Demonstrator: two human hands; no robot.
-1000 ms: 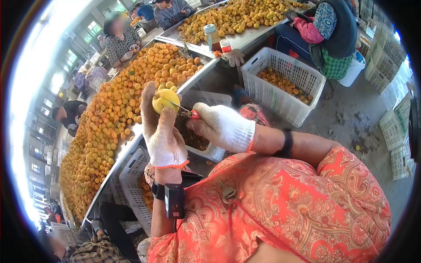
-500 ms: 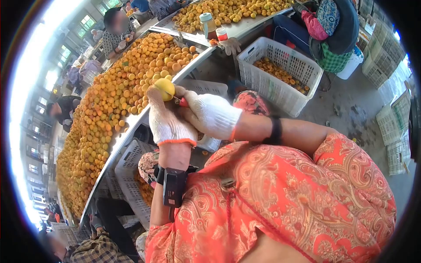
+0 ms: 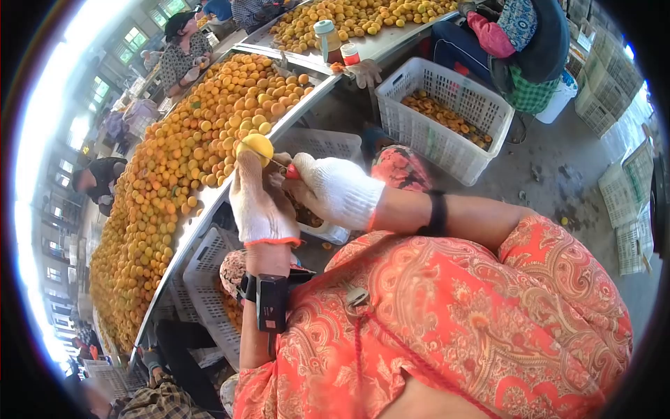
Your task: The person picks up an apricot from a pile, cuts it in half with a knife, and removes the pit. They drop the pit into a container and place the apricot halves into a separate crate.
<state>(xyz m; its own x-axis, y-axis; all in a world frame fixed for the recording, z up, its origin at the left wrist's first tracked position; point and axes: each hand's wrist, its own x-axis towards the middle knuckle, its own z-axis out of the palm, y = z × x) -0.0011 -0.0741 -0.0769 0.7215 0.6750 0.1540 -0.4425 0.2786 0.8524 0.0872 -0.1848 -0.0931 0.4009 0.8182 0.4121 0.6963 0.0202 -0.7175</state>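
My left hand [image 3: 262, 202], in a white knitted glove, is closed around a yellow apricot [image 3: 255, 147] that sticks up from its fingertips. Close beside it, my right hand [image 3: 337, 190], gloved too, grips a small red-handled knife [image 3: 292, 171]. The knife's thin metal part points toward the left fingers, just below the apricot; its tip is hidden. Both hands are over the near edge of a metal table [image 3: 202, 209] heaped with orange apricots [image 3: 164, 164].
A white crate [image 3: 447, 115] with cut apricots stands on the floor at the right. Other crates [image 3: 209, 279] are under the table edge. A bottle [image 3: 326, 40], a red-and-white jar [image 3: 350, 54] and a glove [image 3: 364, 72] lie at the table corner. Co-workers [image 3: 520, 52] sit around.
My left hand has shifted slightly left with the apricot, and the fruit has turned a little. A bit more space shows between the apricot and the knife handle. My right hand has barely moved.
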